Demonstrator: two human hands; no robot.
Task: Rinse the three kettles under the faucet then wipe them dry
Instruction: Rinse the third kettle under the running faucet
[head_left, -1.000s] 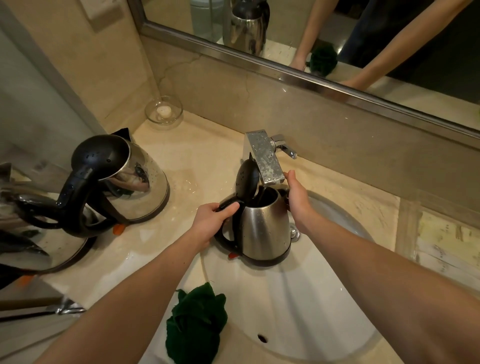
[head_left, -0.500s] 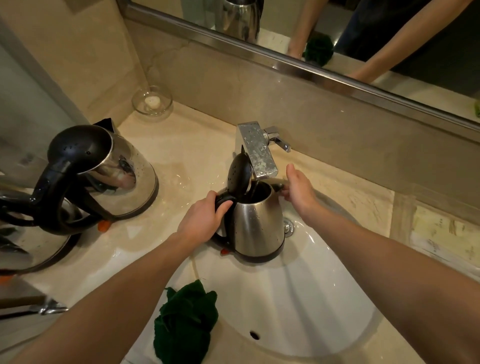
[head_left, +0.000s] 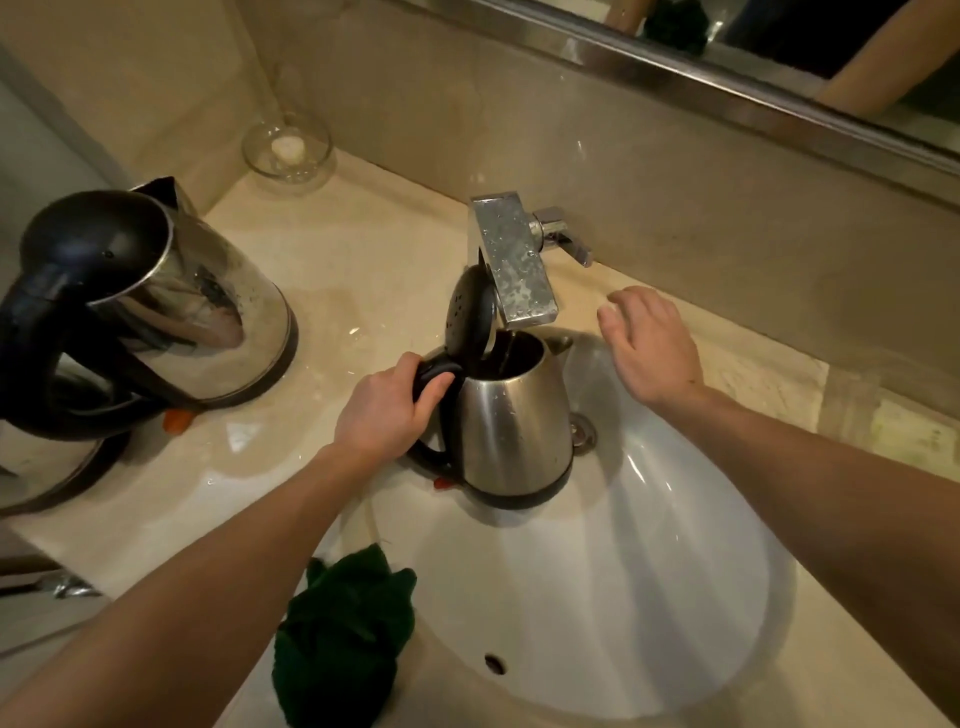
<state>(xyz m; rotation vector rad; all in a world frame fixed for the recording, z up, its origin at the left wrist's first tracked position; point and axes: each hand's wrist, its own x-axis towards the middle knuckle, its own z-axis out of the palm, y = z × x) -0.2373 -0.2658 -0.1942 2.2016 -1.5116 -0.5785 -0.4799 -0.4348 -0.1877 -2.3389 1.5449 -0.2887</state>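
Spreading across the view is a pale stone counter (head_left: 332, 291), wet in patches, with a white oval basin (head_left: 649, 571) sunk into its right half. A mirror (head_left: 779, 41) with a metal frame runs along the wall above the back edge.

At the counter's left edge stands a large steel kettle (head_left: 208, 322) with a black lid, shut. Just in front of it, a second kettle (head_left: 47, 467) is cut off by the picture's edge, so only part of its steel body and black base show.

The small steel kettle (head_left: 511, 426) sits upright over the back left slope of the basin, right under the faucet (head_left: 514, 265). Its black lid (head_left: 467, 317) is flipped up and stands beside the spout. What looks like a thin stream runs into the open mouth. I cannot tell whether its base rests on the basin.

A crumpled dark green cloth (head_left: 343, 639) lies on the basin's front left rim.

The left hand (head_left: 384, 410) is wrapped round the small kettle's black handle (head_left: 434, 374), thumb on top. The right hand (head_left: 649, 348) is held wide and relaxed above the back rim of the basin, fingers spread, touching nothing, near the faucet's lever (head_left: 563, 239) but apart from it.

A small glass dish (head_left: 288, 148) with something pale inside sits in the counter's back left corner.
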